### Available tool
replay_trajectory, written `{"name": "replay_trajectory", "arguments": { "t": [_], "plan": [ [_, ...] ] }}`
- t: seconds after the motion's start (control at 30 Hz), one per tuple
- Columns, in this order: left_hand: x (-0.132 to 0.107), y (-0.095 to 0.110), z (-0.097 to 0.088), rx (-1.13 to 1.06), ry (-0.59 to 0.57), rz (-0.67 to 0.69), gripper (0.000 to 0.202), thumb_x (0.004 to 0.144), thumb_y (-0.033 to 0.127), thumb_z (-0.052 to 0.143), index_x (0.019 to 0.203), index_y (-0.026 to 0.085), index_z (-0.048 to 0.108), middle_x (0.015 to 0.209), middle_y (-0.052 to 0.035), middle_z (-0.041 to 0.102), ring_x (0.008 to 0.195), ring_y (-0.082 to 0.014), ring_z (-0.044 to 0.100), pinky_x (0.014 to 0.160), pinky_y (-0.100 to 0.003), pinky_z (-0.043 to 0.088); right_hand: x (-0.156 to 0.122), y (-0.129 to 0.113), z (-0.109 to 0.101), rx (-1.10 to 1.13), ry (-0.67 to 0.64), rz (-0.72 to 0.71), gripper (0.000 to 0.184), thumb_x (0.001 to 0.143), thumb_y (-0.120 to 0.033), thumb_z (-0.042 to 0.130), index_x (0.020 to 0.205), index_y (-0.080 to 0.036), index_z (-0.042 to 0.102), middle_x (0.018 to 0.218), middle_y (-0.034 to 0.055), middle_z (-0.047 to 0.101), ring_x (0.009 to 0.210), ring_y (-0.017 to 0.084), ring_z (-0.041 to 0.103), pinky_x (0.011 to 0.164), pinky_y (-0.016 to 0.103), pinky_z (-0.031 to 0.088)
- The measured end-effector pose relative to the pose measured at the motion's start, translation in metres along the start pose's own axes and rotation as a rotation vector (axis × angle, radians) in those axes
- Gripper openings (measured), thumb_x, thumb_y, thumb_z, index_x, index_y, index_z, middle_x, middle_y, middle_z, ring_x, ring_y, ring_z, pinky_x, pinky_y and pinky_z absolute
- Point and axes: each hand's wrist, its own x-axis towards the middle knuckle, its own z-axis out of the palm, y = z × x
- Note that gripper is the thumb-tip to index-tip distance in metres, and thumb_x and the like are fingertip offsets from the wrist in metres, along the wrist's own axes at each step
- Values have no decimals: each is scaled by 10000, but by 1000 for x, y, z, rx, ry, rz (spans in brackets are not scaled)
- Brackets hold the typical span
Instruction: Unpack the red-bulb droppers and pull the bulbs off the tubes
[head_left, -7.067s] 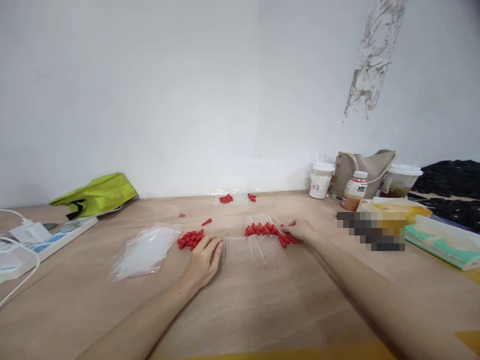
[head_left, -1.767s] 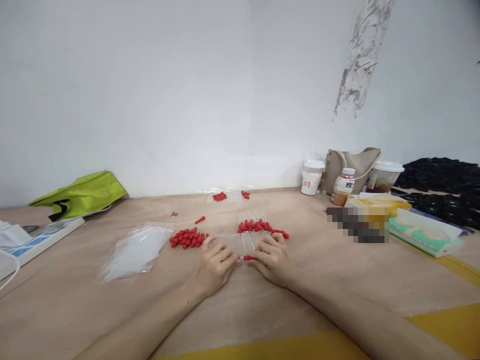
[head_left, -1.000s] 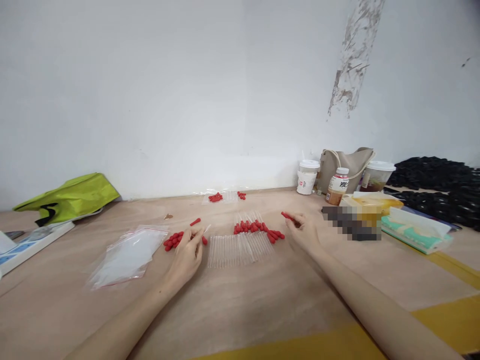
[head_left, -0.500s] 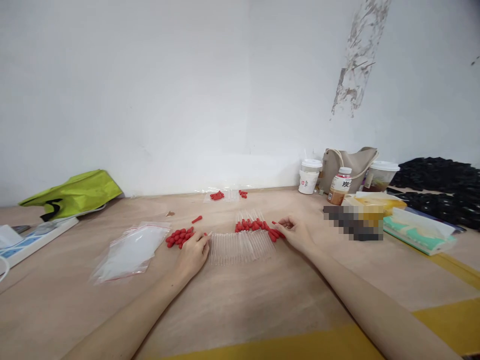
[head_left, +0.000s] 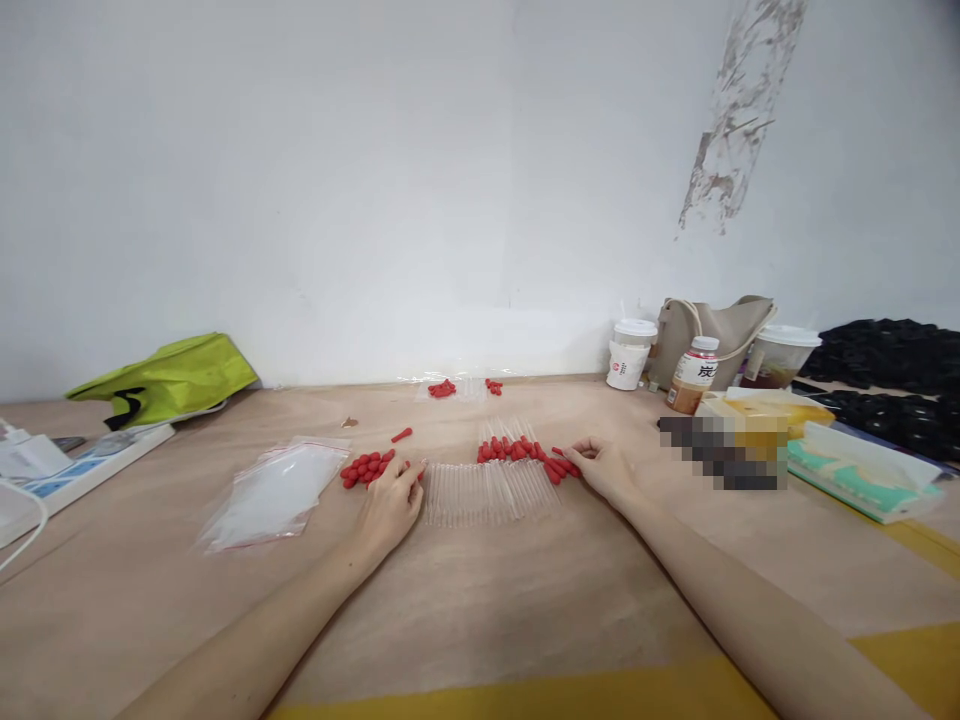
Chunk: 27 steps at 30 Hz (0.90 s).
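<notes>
Clear thin dropper tubes lie side by side in a row on the brown table, between my two hands. My left hand is at the row's left end, its fingers closed on a small red rubber bulb that they partly cover. Just behind it sits a pile of red rubber bulbs. My right hand pinches the end of a red bulb beside a loose group of red bulbs at the right. More red bulbs lie across further clear tubes behind the row.
Clear zip bags lie at left, near a power strip and a green bag. At the back are bagged red bulbs. A cup, a bottle and a tissue pack stand at right.
The view has shifted slightly, so the table things appear further right. Both hands keep nearly the same places by the tubes; the fingers have moved a little.
</notes>
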Motion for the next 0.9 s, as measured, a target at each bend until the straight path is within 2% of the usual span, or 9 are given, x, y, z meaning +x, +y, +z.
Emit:
{"name": "replay_trajectory", "arguments": {
  "t": [0.27,0.47,0.6,0.73,0.9],
  "plan": [
    [0,12,-6,84,-79,24,267,743,104,423,872,152,651,757,-55,561,637,-145,541,553,-237,404,-3,-2,-2,7,-11,-1,299,668,-472,547,772,-215,658,718,15,667,712,167,589,648,263,382],
    [-2,14,-10,-44,-70,-8,227,788,227,441,847,145,645,691,-31,549,601,-132,529,589,-242,422,-2,-3,-2,-33,-29,13,333,716,-501,473,751,-225,656,700,6,662,733,176,586,685,276,380],
    [3,8,-11,15,-34,28,253,799,178,407,866,160,650,766,-49,579,717,-154,539,656,-261,424,0,-3,-2,-51,-14,32,351,742,-504,437,797,-228,647,753,12,668,770,184,586,726,300,367],
    [8,2,-14,142,-4,58,232,784,195,449,854,210,669,884,-68,591,866,-222,504,751,-361,381,0,-3,-3,-76,-8,47,375,752,-525,419,822,-229,639,786,21,668,795,198,585,756,326,355],
    [6,1,-17,218,52,78,217,791,221,469,867,249,670,946,-61,603,877,-233,490,758,-385,335,11,-10,-9,-108,-50,59,324,762,-457,433,738,-207,637,685,26,650,705,189,589,646,284,386]
  ]
}}
